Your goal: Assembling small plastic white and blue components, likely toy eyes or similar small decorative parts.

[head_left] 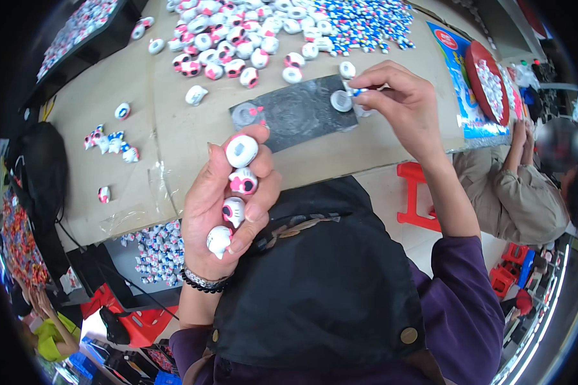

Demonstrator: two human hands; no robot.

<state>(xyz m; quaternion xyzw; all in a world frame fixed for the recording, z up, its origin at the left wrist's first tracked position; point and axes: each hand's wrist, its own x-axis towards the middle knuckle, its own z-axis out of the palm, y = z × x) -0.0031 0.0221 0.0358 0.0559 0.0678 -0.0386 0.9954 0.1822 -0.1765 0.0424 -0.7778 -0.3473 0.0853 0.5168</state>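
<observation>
My left hand (199, 208) is closed around several white toy cat heads (243, 181) with pink details, lined up along the palm; the top one shows its round underside. Farther right, my right hand (408, 106) pinches a small blue-and-white figure piece (358, 92), partly hidden by the fingers. It is just above the right end of a dark grey slab (295, 119). A round whitish disc (341, 101) lies on that end, next to my fingertips. Another round, pale spot (243, 115) and some pink bits (257, 111) show at the slab's left end.
A heap of pink-and-white heads (234, 42) and a heap of blue-and-white pieces (366, 22) cover the table's far side. Finished-looking small figures (112, 142) lie at left. A red tray (485, 83) stands at right. Below the table edge is a bin of figures (154, 256). A co-worker sits at right.
</observation>
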